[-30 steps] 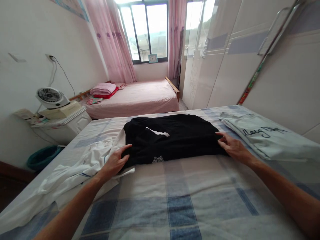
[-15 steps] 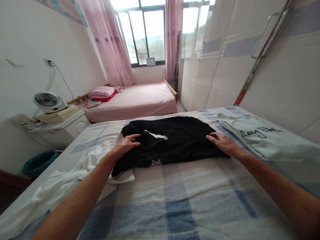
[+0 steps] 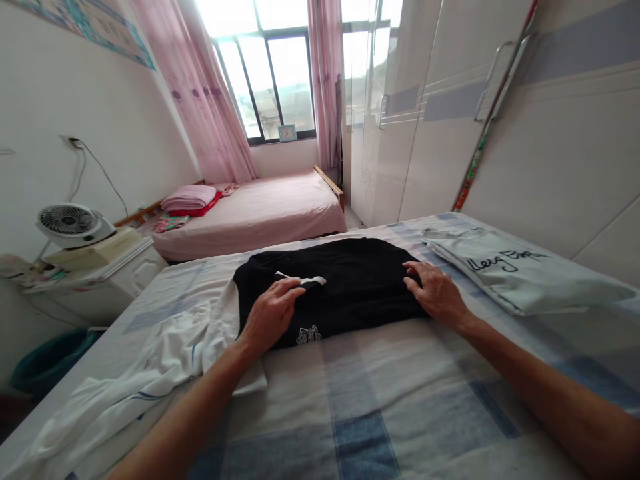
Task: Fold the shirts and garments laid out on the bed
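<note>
A black shirt [image 3: 360, 287], folded into a wide bundle, lies across the bed in front of me. It bears a white emblem [image 3: 309, 335] near its front edge and a white-trimmed sleeve end [image 3: 314, 281] on top. My left hand [image 3: 274, 310] is over the shirt's left part, its thumb and fingers pinched together at the sleeve end. At the right end of the shirt, my right hand [image 3: 434, 293] rests with thumb and forefinger apart, the fingertips touching the cloth. Rumpled white clothing [image 3: 165, 360] spreads out beside and beneath my left forearm.
A pale green folded garment [image 3: 520, 273] with black lettering lies to the right on the checked bedspread [image 3: 360, 413]. Beyond stands a pink-covered bed [image 3: 270, 207] below the window. A fan [image 3: 73, 223] sits on a cabinet at left, and wardrobes [image 3: 450, 133] line the right side.
My left hand has moved right from the shirt's left edge to the white-trimmed sleeve end and closed there. My right hand's fingers have spread slightly. The view has shifted a little.
</note>
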Demonstrator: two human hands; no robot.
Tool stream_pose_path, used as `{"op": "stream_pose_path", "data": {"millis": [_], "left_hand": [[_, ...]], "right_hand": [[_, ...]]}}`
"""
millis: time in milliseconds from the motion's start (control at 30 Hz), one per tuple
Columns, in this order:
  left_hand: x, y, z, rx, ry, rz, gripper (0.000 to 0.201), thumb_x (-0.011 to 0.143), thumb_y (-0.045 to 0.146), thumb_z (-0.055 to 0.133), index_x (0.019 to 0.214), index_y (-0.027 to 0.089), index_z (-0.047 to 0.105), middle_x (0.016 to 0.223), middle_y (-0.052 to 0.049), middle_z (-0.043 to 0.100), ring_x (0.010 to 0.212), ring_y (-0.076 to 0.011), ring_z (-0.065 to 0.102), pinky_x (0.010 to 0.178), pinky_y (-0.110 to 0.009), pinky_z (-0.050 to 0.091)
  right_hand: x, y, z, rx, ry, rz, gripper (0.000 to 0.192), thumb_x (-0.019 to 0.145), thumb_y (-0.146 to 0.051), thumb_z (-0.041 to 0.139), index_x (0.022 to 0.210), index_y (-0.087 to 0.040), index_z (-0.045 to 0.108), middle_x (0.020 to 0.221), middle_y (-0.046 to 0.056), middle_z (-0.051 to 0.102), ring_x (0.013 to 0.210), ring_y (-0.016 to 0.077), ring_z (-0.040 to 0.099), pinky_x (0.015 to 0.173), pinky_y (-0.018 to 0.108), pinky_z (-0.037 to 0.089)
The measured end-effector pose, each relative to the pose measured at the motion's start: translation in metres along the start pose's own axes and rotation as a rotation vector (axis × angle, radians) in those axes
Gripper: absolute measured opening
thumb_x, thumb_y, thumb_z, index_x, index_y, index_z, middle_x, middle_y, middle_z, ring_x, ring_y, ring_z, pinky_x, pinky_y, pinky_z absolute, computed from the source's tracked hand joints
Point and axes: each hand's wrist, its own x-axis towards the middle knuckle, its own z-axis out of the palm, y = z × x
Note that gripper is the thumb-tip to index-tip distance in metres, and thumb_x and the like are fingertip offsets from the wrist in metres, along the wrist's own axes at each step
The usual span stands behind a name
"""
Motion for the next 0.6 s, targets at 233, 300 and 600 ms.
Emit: {"op": "stream_pose_path", "data": {"millis": [233,300,600], "left_hand": [[-0.019,0.028,0.033,0.004,-0.394,0.124,0.055,0.091,0.048,0.046,0.143,0.033,0.036,0.15,-0.006,0.036,0.138,-0.0279,0.03,0.111,-0.053,0.027],[-0.023,0.028,0.033,-0.015,-0.436,0.107,0.056,0.091,0.051,0.043,0.143,0.033,0.035,0.15,-0.006,0.035,0.138,-0.0279,0.03,0.112,-0.053,0.025],[-0.02,0.038,0.025,-0.018,-0.343,0.066,0.051,0.092,0.047,0.043,0.14,0.03,0.041,0.151,-0.007,0.033,0.14,-0.0284,0.026,0.113,-0.052,0.023]], "right_hand": [[0.005,0.02,0.017,-0.017,-0.162,0.096,0.019,0.083,-0.024,0.047,0.089,-0.02,0.065,0.089,0.005,0.067,0.089,0.0209,0.06,0.081,0.033,0.044],[0.007,0.026,0.014,-0.043,-0.105,0.105,0.019,0.081,-0.017,0.046,0.085,-0.02,0.064,0.09,0.006,0.067,0.089,0.0209,0.06,0.081,0.033,0.044],[-0.017,-0.027,0.006,0.048,-0.133,-0.503,0.046,0.091,-0.038,0.046,0.135,-0.026,0.049,0.145,0.005,0.044,0.137,0.0244,0.031,0.107,0.044,0.03]]}}
